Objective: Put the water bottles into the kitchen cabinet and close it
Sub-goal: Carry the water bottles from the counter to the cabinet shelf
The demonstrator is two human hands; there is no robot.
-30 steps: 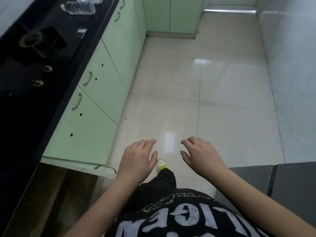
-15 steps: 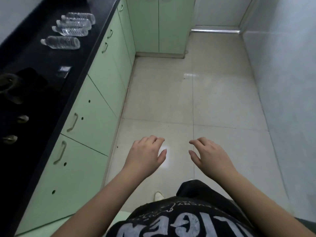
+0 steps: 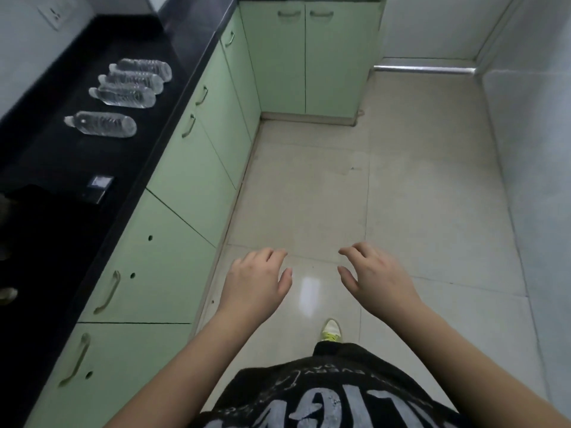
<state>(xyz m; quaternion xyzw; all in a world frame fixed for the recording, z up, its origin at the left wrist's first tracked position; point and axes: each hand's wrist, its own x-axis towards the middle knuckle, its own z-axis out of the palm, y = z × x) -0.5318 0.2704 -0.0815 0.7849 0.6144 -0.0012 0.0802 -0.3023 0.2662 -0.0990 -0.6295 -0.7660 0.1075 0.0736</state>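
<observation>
Several clear water bottles lie on their sides on the black countertop [image 3: 61,156] at the upper left. One bottle [image 3: 102,124] lies alone, nearest me. Behind it three bottles [image 3: 133,84] lie close together. Pale green cabinet doors [image 3: 191,180] run under the counter, all shut in this view. My left hand [image 3: 256,281] and my right hand [image 3: 375,278] hover over the floor in front of me, fingers apart, holding nothing. Both hands are well short of the bottles.
A small dark card-like object [image 3: 100,184] lies on the counter near a black stove [image 3: 27,242] with knobs. More green cabinets [image 3: 306,57] close off the far end. A white wall [image 3: 537,149] runs along the right. My shoe [image 3: 332,330] is on the tiled floor.
I have walked forward along the counter. The open cabinet at the lower left has dropped out of view, and the bottles have come closer and lower in the picture. Both hands stay empty.
</observation>
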